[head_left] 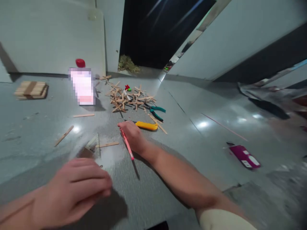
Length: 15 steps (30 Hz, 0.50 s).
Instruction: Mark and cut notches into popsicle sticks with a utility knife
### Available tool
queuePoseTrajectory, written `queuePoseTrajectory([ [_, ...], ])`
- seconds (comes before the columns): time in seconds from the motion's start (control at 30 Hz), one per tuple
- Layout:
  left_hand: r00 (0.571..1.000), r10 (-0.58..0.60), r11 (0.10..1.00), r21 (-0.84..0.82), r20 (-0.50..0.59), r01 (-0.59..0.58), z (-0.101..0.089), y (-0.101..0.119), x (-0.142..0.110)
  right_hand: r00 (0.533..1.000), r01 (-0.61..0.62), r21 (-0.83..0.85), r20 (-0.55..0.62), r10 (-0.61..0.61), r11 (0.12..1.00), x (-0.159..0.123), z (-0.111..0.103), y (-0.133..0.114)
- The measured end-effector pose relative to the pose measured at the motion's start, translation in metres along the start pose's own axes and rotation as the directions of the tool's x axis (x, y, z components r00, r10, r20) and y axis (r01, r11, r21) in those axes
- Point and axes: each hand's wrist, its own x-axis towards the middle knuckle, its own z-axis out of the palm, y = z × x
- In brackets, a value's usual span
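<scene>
Pencil (127, 143), pink, pinched in the right hand (132, 132), slants toward five o'clock; yellow cutter (146, 126) just beside at three. Left hand (76, 185) curls at seven; whether holding anything, I cannot tell.

I have the bare left hand (74, 190) low at left, knuckles up, fingers (93, 175) curled; my bare right hand (131, 134) reaches farther forward, fingers bent, forearm (178, 177) slanting.

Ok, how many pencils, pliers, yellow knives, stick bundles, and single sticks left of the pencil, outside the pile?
Pink pencil: 1
Teal-handled pliers: 1
Yellow utility knife: 1
Banded craft stick bundle: 1
Single craft sticks, left of the pencil: 3
Total: 7
</scene>
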Motion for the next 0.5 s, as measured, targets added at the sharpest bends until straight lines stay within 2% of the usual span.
queuePoseTrajectory([
  [0.07,0.996,0.08,0.993,0.09,0.025,-0.082,-0.002,0.002,0.008,1.0,0.006,-0.088,0.023,-0.004,0.996,0.0,0.003,0.004],
  [0.2,0.999,-0.022,0.968,0.25,0.04,0.011,0.022,-0.021,0.01,0.996,0.02,-0.201,0.089,-0.002,0.979,0.001,0.014,0.001],
  [0.3,0.985,-0.162,0.942,0.307,0.052,0.139,0.032,-0.031,0.006,0.992,0.027,-0.216,0.127,0.0,0.976,0.004,0.018,-0.007],
  [0.37,0.965,-0.257,0.92,0.322,0.058,0.225,0.033,-0.028,0.007,0.995,0.019,-0.201,0.104,0.002,0.979,0.003,0.015,-0.015],
  [0.5,0.916,-0.398,0.883,0.291,0.051,0.368,0.041,-0.007,0.018,0.999,0.016,-0.126,-0.046,-0.022,0.992,-0.016,-0.001,-0.046],
])
